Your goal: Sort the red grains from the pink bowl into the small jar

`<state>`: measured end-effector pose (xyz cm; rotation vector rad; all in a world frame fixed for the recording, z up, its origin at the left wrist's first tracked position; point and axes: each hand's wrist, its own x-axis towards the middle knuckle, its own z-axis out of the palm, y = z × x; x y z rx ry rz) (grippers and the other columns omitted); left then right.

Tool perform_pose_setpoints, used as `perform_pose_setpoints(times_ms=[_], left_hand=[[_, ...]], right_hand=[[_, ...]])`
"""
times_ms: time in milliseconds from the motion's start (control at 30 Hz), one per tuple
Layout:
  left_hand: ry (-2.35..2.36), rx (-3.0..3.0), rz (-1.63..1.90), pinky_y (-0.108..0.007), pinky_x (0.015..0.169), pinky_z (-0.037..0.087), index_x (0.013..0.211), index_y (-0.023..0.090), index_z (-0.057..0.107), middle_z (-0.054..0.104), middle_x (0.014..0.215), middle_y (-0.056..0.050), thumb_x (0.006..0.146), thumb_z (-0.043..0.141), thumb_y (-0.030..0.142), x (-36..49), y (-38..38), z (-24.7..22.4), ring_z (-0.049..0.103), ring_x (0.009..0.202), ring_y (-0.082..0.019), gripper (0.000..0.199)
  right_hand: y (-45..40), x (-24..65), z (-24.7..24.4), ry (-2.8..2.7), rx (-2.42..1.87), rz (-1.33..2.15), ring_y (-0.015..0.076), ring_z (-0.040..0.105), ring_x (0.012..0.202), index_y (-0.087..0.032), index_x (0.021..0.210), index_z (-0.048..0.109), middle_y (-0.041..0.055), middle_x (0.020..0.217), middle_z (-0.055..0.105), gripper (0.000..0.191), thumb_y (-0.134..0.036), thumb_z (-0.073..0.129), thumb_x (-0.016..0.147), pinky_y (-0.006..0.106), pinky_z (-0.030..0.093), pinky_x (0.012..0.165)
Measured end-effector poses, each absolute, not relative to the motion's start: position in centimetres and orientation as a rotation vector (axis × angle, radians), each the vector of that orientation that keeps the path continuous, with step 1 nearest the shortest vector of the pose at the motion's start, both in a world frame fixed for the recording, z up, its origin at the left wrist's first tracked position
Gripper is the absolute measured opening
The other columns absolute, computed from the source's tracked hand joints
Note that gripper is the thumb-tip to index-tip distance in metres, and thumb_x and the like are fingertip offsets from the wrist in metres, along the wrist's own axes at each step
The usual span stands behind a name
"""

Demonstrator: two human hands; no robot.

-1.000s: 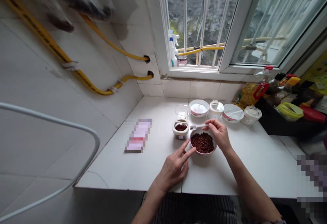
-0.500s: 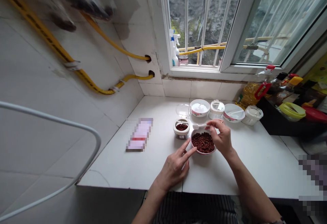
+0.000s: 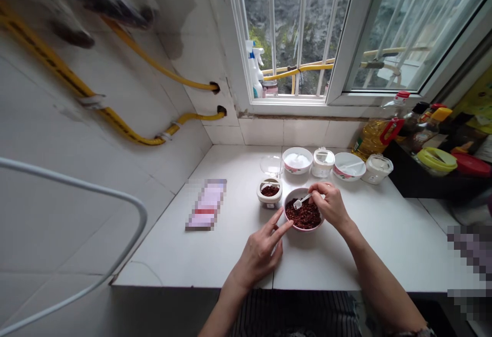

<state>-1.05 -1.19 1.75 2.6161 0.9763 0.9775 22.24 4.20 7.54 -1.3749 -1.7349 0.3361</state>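
Note:
My right hand (image 3: 329, 204) pinches the handle of a small white spoon (image 3: 299, 203), whose head is down at the dark red-brown peppercorn-like grains (image 3: 305, 218) in a bowl. The fingertips of my left hand (image 3: 265, 247) rest against the near left side of that bowl (image 3: 289, 193), with the fingers stretched out. Just left of the bowl stands a small cream seasoning jar (image 3: 269, 201) with its clear lid (image 3: 271, 164) raised at the back. Similar dark grains show inside the jar.
Behind stand a bowl of white granules (image 3: 298, 161), a closed jar (image 3: 323, 162), a bowl with a white spoon (image 3: 349, 167) and another jar (image 3: 377, 169). An oil bottle (image 3: 374, 131) and a black rack (image 3: 423, 175) are at right. A blurred pinkish packet (image 3: 207, 204) lies at left.
The spoon has moved from above the jar-side rim of the bowl down to the grains, its head now inside the bowl. My left hand stays at the bowl. The view has shifted slightly.

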Motion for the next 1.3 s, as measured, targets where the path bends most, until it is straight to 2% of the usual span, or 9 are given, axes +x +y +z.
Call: perform_pose_setpoints(times_ms=[133, 233, 567, 733, 833, 933, 1100, 1200, 1300], left_hand=[[0.980, 2.610, 0.983, -0.032, 0.087, 0.060, 0.152, 0.027, 0.034, 0.038, 0.157, -0.015, 0.087, 0.045, 0.004, -1.0, -1.1, 1.7, 0.068, 0.110, -0.021, 0.070], [0.971, 2.615, 0.990, -0.032, 0.087, 0.060, 0.151, 0.026, 0.036, 0.039, 0.157, -0.015, 0.088, 0.044, 0.004, -1.0, -1.1, 1.6, 0.069, 0.108, -0.021, 0.068], [0.974, 2.611, 0.989, -0.031, 0.087, 0.060, 0.153, 0.027, 0.034, 0.037, 0.158, -0.015, 0.087, 0.045, 0.004, -1.0, -1.2, 1.7, 0.068, 0.111, -0.022, 0.070], [0.970, 2.600, 0.995, -0.031, 0.089, 0.059, 0.152, 0.026, 0.037, 0.036, 0.158, -0.015, 0.087, 0.045, 0.004, -1.1, -1.2, 1.6, 0.068, 0.111, -0.021, 0.069], [0.961, 2.597, 1.001, -0.031, 0.089, 0.059, 0.152, 0.025, 0.037, 0.036, 0.158, -0.015, 0.087, 0.045, 0.004, -1.1, -1.1, 1.5, 0.068, 0.110, -0.020, 0.069], [0.963, 2.594, 1.002, -0.032, 0.088, 0.059, 0.152, 0.026, 0.037, 0.037, 0.158, -0.015, 0.087, 0.044, 0.004, -1.1, -1.1, 1.5, 0.068, 0.108, -0.020, 0.068], [0.963, 2.581, 0.993, -0.033, 0.087, 0.060, 0.152, 0.026, 0.037, 0.036, 0.158, -0.016, 0.088, 0.044, 0.004, -1.1, -1.1, 1.5, 0.069, 0.102, -0.019, 0.068], [0.955, 2.588, 1.005, -0.033, 0.089, 0.059, 0.152, 0.026, 0.037, 0.037, 0.157, -0.016, 0.088, 0.044, 0.004, -1.0, -1.1, 1.6, 0.069, 0.107, -0.020, 0.068], [0.946, 2.589, 1.003, -0.032, 0.089, 0.059, 0.152, 0.026, 0.037, 0.037, 0.157, -0.016, 0.088, 0.044, 0.003, -1.0, -1.2, 1.7, 0.068, 0.109, -0.021, 0.068]], right_hand=[[4.1, 22.4, 8.0, -1.651, -1.331, 0.506, 0.0180, 0.062, 0.058, -0.023, 0.069, 0.064, -0.0017, 0.054, 0.068, 0.018, -0.018, 0.048, 0.077, 0.033, 0.050, 0.076], [4.0, 22.2, 8.3, -1.600, -1.311, 0.602, 0.0166, 0.063, 0.054, -0.022, 0.069, 0.063, -0.0023, 0.054, 0.067, 0.017, -0.019, 0.048, 0.076, 0.029, 0.050, 0.068], [4.1, 22.2, 8.3, -1.464, -1.300, 0.757, 0.0187, 0.067, 0.057, -0.021, 0.074, 0.064, -0.0007, 0.055, 0.069, 0.015, -0.027, 0.051, 0.078, 0.031, 0.053, 0.065], [4.2, 20.8, 8.4, -1.373, -1.214, 0.825, 0.0206, 0.072, 0.068, -0.021, 0.085, 0.063, 0.0024, 0.067, 0.073, 0.016, -0.033, 0.052, 0.085, 0.032, 0.056, 0.069], [4.1, 19.4, 8.4, -1.438, -1.154, 0.736, 0.0210, 0.073, 0.076, -0.021, 0.092, 0.062, 0.0042, 0.079, 0.075, 0.015, -0.032, 0.051, 0.091, 0.032, 0.056, 0.071], [3.8, 18.3, 8.3, -1.641, -1.101, 0.458, 0.0215, 0.072, 0.082, -0.022, 0.096, 0.062, 0.0055, 0.086, 0.075, 0.015, -0.023, 0.047, 0.096, 0.035, 0.054, 0.077], [3.7, 18.2, 8.5, -2.009, -0.873, -0.014, 0.0214, 0.065, 0.076, -0.021, 0.095, 0.063, 0.0054, 0.081, 0.074, 0.024, -0.007, 0.043, 0.093, 0.040, 0.049, 0.084], [3.6, 19.4, 8.9, -1.916, -0.887, -0.035, 0.0213, 0.065, 0.077, -0.022, 0.096, 0.063, 0.0040, 0.079, 0.073, 0.023, -0.007, 0.045, 0.091, 0.039, 0.048, 0.085], [3.5, 21.0, 9.0, -1.803, -1.013, 0.041, 0.0212, 0.063, 0.072, -0.023, 0.087, 0.062, 0.0009, 0.069, 0.069, 0.019, -0.010, 0.049, 0.088, 0.037, 0.048, 0.080]])
